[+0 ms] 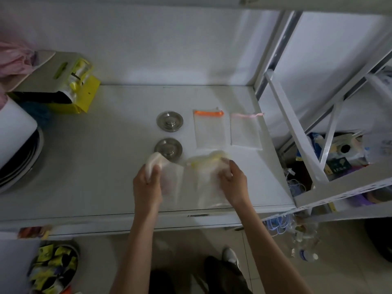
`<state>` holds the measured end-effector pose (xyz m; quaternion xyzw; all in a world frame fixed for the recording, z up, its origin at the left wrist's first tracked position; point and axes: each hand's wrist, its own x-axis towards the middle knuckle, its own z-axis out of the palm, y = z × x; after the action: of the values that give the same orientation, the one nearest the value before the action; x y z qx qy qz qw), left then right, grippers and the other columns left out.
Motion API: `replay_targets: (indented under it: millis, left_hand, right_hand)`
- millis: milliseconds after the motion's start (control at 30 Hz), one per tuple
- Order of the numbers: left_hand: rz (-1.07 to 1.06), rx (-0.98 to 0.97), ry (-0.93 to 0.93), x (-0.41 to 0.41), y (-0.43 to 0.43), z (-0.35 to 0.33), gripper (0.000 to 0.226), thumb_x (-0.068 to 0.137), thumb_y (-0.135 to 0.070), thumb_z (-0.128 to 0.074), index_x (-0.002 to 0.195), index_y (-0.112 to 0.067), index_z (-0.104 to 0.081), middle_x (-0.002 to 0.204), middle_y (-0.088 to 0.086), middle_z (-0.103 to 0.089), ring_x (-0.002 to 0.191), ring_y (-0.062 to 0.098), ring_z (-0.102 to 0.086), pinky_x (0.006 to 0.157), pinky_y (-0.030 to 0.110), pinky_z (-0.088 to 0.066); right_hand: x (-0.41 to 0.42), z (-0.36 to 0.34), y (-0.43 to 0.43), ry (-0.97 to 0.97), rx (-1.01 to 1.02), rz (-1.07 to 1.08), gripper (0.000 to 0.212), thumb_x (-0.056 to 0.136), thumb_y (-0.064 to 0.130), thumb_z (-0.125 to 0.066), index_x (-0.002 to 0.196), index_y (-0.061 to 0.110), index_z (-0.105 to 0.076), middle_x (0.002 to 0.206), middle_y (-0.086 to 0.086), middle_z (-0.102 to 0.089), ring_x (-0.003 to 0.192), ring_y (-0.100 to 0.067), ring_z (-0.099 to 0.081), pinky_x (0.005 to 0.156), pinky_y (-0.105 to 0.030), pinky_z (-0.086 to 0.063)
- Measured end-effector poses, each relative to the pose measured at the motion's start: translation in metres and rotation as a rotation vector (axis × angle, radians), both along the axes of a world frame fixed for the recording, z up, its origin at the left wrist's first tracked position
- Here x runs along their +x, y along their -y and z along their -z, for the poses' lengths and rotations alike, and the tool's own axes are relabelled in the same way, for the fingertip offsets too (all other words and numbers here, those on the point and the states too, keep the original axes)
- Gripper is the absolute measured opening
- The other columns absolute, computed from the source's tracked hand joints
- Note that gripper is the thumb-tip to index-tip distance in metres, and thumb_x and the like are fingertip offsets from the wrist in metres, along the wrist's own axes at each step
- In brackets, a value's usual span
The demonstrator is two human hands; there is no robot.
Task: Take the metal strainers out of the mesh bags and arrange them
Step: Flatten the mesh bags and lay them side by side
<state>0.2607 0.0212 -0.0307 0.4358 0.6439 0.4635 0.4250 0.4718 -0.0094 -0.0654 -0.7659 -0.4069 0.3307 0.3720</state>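
A yellow-trimmed mesh bag (209, 177) is pinched shut-fisted by the right hand (232, 181), long axis running near-to-far, while another bag (163, 168) gets clutched by the left hand (147, 185), right beside the near strainer (168, 148).

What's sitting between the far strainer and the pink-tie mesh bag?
In the head view, the flat orange-tie mesh bag lies between the far strainer and the pink-tie mesh bag, apart from both, with bare tabletop on either side.
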Motion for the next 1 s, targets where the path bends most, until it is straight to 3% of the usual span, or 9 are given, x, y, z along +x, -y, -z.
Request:
replay_targets:
  millis: [133,267,400,467,533,667,833,900,1000]
  left_hand:
    - [0.002,-0.040,0.100,-0.002,0.003,-0.010,0.007,0.094,-0.021,-0.062,0.099,-0.023,-0.067,0.091,0.003,-0.070,0.090,0.021,-0.065,0.082,0.036,-0.051]
    - [0.087,-0.094,0.201,0.006,0.009,-0.018,0.010,0.084,-0.029,-0.068,0.091,-0.023,-0.069,0.090,0.005,-0.069,0.084,0.021,-0.064,0.078,0.039,-0.051]
    - [0.129,-0.138,0.239,0.012,0.010,-0.021,0.031,0.077,-0.024,-0.072,0.106,-0.011,-0.068,0.095,0.009,-0.070,0.086,0.023,-0.065,0.071,0.035,-0.055]
    - [0.139,-0.147,0.291,0.017,0.010,-0.022,0.032,0.081,-0.011,-0.074,0.111,-0.002,-0.065,0.096,0.014,-0.068,0.086,0.024,-0.065,0.061,0.026,-0.056]
    - [0.141,-0.171,0.352,0.023,0.009,-0.023,0.035,0.078,-0.008,-0.075,0.111,0.000,-0.065,0.098,0.019,-0.068,0.090,0.028,-0.066,0.063,0.030,-0.058]
    - [0.125,-0.209,0.444,0.030,0.009,-0.023,0.031,0.084,0.004,-0.069,0.114,0.001,-0.064,0.106,0.025,-0.066,0.093,0.031,-0.067,0.065,0.035,-0.062]
    - [0.125,-0.200,0.427,0.022,0.006,-0.023,0.030,0.084,0.003,-0.069,0.114,0.001,-0.064,0.102,0.022,-0.068,0.083,0.027,-0.070,0.063,0.032,-0.060]
    - [0.121,-0.178,0.382,0.016,0.003,-0.024,0.032,0.080,-0.004,-0.074,0.111,-0.002,-0.065,0.106,0.024,-0.070,0.089,0.034,-0.071,0.067,0.039,-0.061]
    - [0.099,-0.150,0.414,0.013,-0.001,-0.029,0.029,0.081,-0.005,-0.072,0.108,0.002,-0.063,0.096,0.022,-0.067,0.084,0.030,-0.069,0.060,0.031,-0.059]
  right_hand:
    - [0.004,0.000,0.003,-0.105,0.136,-0.008,0.067,0.087,-0.004,-0.048,0.142,0.033,-0.039,0.096,0.014,-0.068,0.065,-0.007,-0.060,0.060,-0.014,-0.052]
    - [0.004,0.006,0.004,-0.006,0.098,0.078,0.065,0.086,0.004,-0.057,0.143,0.030,-0.037,0.110,-0.001,-0.063,0.076,-0.018,-0.061,0.075,-0.033,-0.057]
    - [-0.007,0.011,0.010,0.124,0.094,0.120,0.060,0.085,0.009,-0.064,0.140,0.019,-0.041,0.121,-0.005,-0.053,0.071,-0.006,-0.048,0.071,-0.015,-0.037]
    - [-0.009,0.012,0.011,0.147,0.100,0.117,0.059,0.086,0.010,-0.063,0.140,0.019,-0.041,0.124,-0.005,-0.054,0.078,-0.007,-0.048,0.073,-0.019,-0.038]
    - [-0.008,0.013,0.011,0.111,0.103,0.130,0.062,0.085,0.009,-0.063,0.140,0.024,-0.039,0.122,-0.006,-0.057,0.089,-0.020,-0.057,0.078,-0.031,-0.048]
    - [-0.004,-0.005,0.014,0.041,0.156,0.179,0.060,0.085,0.002,-0.058,0.135,0.031,-0.042,0.106,-0.002,-0.066,0.060,-0.010,-0.057,0.070,-0.035,-0.054]
    - [0.011,-0.069,0.025,0.577,0.522,0.221,0.033,0.081,-0.009,-0.058,0.098,0.016,-0.072,0.108,0.001,-0.068,0.053,-0.014,-0.055,0.047,-0.033,-0.049]
    - [0.002,-0.080,0.022,0.745,0.453,0.124,0.038,0.077,-0.009,-0.057,0.102,0.015,-0.072,0.116,0.002,-0.067,0.061,-0.019,-0.062,0.045,-0.030,-0.047]
    - [-0.023,-0.058,0.005,0.731,0.030,-0.155,0.049,0.076,-0.009,-0.051,0.121,0.010,-0.056,0.133,-0.003,-0.054,0.083,-0.034,-0.067,0.058,-0.036,-0.045]
